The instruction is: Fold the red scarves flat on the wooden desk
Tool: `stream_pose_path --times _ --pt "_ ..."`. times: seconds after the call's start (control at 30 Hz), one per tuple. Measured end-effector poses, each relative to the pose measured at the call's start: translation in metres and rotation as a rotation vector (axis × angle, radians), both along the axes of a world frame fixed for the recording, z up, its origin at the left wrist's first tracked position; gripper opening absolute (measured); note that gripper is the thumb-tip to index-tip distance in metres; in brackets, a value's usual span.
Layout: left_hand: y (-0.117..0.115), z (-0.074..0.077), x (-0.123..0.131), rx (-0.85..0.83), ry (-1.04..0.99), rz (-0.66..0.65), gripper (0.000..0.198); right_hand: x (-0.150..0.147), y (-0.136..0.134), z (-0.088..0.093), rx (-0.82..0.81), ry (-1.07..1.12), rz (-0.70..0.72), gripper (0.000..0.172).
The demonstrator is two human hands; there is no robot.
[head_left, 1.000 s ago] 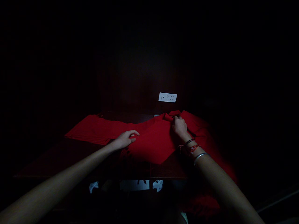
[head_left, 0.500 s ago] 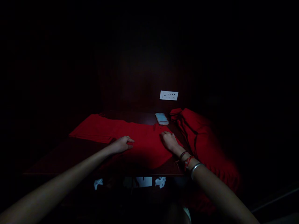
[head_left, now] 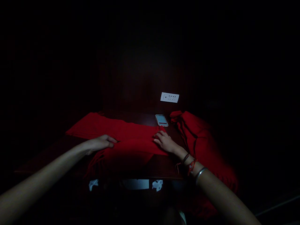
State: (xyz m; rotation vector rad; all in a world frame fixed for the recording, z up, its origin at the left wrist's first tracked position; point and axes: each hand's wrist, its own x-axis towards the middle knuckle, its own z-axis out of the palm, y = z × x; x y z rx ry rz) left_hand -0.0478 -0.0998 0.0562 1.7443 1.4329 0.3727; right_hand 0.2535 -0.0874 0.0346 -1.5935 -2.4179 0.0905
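Observation:
A red cloth lies across the dark table, with a layer folded at its front and fringe hanging near the table's front edge at the left. My left hand is at the left end of that front layer, its fingers pinched on the cloth's edge. Resting on the right part of the cloth is my right hand, its fingers spread and slightly bent. Bracelets circle the right wrist.
A phone lies behind the cloth. More red fringed cloth is heaped at the right. On the back wall is a white socket panel. White crumpled pieces show below the table edge.
My left hand has moved left, and the front layer of cloth now reaches further left with its fringe showing. My right hand has shifted slightly left, its fingers more spread.

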Motion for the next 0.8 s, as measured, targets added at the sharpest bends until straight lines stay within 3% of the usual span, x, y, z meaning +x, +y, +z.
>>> stream_pose_path --times 0.07,0.17,0.23,0.37,0.47,0.53,0.6,0.67,0.73,0.8 --pt "0.002 -0.006 -0.007 -0.013 0.11 -0.074 0.041 -0.001 0.008 -0.01 -0.059 -0.04 -0.136 0.035" --pt "0.012 -0.016 -0.003 0.159 0.325 -0.101 0.05 0.005 0.023 -0.015 -0.006 -0.064 -0.431 0.043" --pt "0.019 -0.021 0.007 0.262 0.429 -0.111 0.06 0.012 0.033 -0.014 -0.005 -0.038 -0.537 0.047" --pt "0.024 -0.017 0.019 0.235 0.372 -0.196 0.063 0.03 0.051 0.0 -0.058 0.021 -0.528 0.039" --pt "0.025 -0.002 0.015 0.071 0.107 -0.3 0.056 0.035 0.062 0.022 0.058 0.041 -0.562 0.035" --pt "0.028 0.005 0.011 0.038 0.07 -0.309 0.055 0.029 0.065 0.035 0.114 0.026 -0.571 0.033" --pt "0.032 0.003 0.012 0.125 0.257 -0.255 0.055 0.016 0.064 0.039 0.128 -0.031 -0.563 0.033" --pt "0.033 -0.005 0.017 0.251 0.545 -0.173 0.056 0.001 0.058 0.031 0.13 -0.086 -0.526 0.036" --pt "0.03 -0.015 0.025 0.372 0.756 -0.112 0.055 -0.01 0.047 0.013 0.131 -0.093 -0.446 0.04" --pt "0.024 -0.025 0.034 0.506 0.824 -0.083 0.052 -0.014 0.032 -0.008 0.117 -0.071 -0.363 0.045"
